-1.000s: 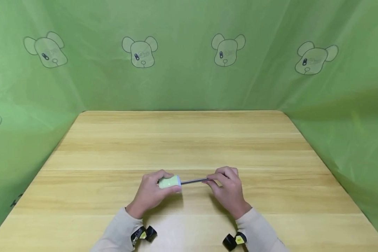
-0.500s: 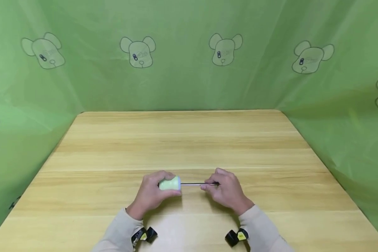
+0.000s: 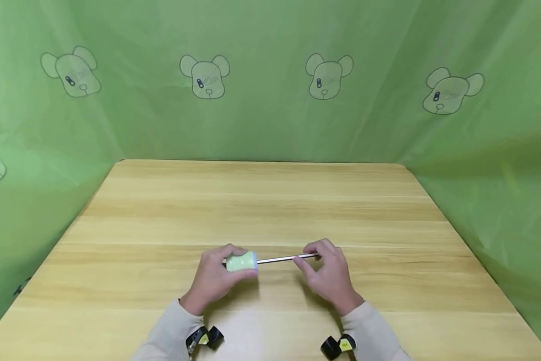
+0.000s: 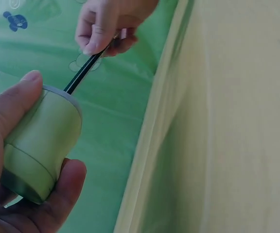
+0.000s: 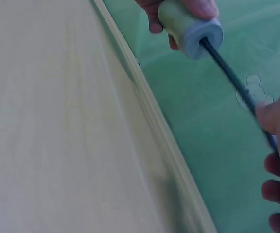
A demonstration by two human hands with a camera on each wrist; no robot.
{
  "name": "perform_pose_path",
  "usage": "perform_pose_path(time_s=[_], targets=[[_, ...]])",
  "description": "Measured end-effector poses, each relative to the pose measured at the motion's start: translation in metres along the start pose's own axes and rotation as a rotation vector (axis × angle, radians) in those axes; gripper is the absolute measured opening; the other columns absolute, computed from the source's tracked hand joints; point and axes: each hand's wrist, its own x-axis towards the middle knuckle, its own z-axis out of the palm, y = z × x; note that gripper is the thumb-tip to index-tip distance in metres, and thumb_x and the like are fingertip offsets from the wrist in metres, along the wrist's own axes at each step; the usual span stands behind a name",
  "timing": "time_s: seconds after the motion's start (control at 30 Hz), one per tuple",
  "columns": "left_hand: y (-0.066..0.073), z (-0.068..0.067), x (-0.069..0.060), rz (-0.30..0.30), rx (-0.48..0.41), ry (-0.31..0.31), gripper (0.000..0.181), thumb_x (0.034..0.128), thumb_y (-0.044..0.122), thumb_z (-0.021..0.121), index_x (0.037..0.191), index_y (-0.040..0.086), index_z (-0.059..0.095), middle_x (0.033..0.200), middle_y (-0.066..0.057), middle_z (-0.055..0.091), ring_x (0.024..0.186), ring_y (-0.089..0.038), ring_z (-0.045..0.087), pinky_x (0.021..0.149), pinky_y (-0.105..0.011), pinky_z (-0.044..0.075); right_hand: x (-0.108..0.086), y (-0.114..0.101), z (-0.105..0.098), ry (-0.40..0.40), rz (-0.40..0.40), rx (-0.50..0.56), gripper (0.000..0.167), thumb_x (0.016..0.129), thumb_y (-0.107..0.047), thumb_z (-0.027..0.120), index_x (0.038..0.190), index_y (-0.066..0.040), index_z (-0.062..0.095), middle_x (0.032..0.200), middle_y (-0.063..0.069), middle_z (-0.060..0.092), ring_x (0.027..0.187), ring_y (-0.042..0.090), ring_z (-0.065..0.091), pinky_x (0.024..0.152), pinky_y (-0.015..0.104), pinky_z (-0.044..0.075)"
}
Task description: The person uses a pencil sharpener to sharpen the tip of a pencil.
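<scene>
In the head view, my left hand (image 3: 216, 273) grips a light green pencil sharpener (image 3: 240, 261) with a pale blue rim, thumb and fingers curled round its sides. A thin dark pencil (image 3: 275, 259) with shiny facets runs into the sharpener's rimmed end; its inner end is hidden. Toward its other end, my right hand (image 3: 330, 276) pinches the pencil between thumb and fingers. The left wrist view shows the sharpener (image 4: 47, 136) close up, its base dark green. From the right wrist, the pencil (image 5: 237, 85) slants down from the sharpener's face (image 5: 203, 42).
Both hands are above a pale wooden table (image 3: 270, 210). Green cloth (image 3: 261, 125) with bear-head drawings surrounds its back and sides. Black cameras on bands sit at both wrists, the left one (image 3: 215, 337) and the right one (image 3: 330, 347).
My right hand's fingers have rolled and regripped the pencil, and its outer end has shifted between level and slightly raised. My left hand and the sharpener have stayed nearly still.
</scene>
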Motion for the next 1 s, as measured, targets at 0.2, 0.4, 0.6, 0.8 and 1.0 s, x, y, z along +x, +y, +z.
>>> perform_pose_path(time_s=[0.2,0.4,0.6,0.8,1.0], targets=[[0.001,-0.004,0.002,-0.196,-0.105,-0.025,0.035,0.0651,0.022,0.091,0.092,0.009,0.073,0.091,-0.008,0.072,0.062,-0.016,0.058,0.049,-0.026,0.050,-0.002,0.004,0.002,0.067,-0.098,0.092,0.031,0.073,-0.027,0.084,0.085,-0.004,0.067,0.079,0.000,0.060,0.064,0.017,0.052,0.056,0.022,0.045],[0.000,-0.004,0.001,-0.218,-0.139,-0.089,0.036,0.0682,0.021,0.089,0.095,0.004,0.071,0.089,-0.009,0.070,0.063,-0.017,0.057,0.050,-0.027,0.050,0.002,0.005,0.004,0.194,-0.260,0.078,0.039,0.084,-0.045,0.072,0.073,-0.008,0.068,0.066,-0.001,0.062,0.053,0.014,0.048,0.051,0.021,0.039],[-0.001,-0.002,0.002,-0.194,-0.114,-0.090,0.036,0.0677,0.021,0.089,0.094,0.005,0.071,0.088,-0.008,0.070,0.062,-0.016,0.057,0.050,-0.027,0.050,0.004,0.008,0.003,0.177,-0.277,0.068,0.040,0.085,-0.045,0.073,0.070,-0.008,0.066,0.059,-0.003,0.059,0.048,0.010,0.044,0.046,0.019,0.035],[-0.003,0.002,0.001,-0.037,0.002,-0.077,0.037,0.0647,0.021,0.090,0.092,0.006,0.071,0.093,-0.008,0.072,0.064,-0.012,0.057,0.050,-0.025,0.049,0.004,-0.001,-0.005,-0.157,0.116,0.157,0.026,0.078,-0.025,0.082,0.064,-0.011,0.064,0.053,-0.010,0.047,0.046,0.003,0.037,0.040,0.018,0.033],[-0.005,0.003,0.001,0.087,0.059,-0.094,0.038,0.0657,0.022,0.090,0.093,0.004,0.070,0.093,-0.009,0.072,0.067,-0.010,0.059,0.052,-0.022,0.049,0.011,-0.010,-0.012,-0.527,0.602,0.201,0.037,0.088,-0.028,0.072,0.059,-0.010,0.058,0.051,-0.007,0.041,0.047,0.008,0.034,0.044,0.020,0.028]])
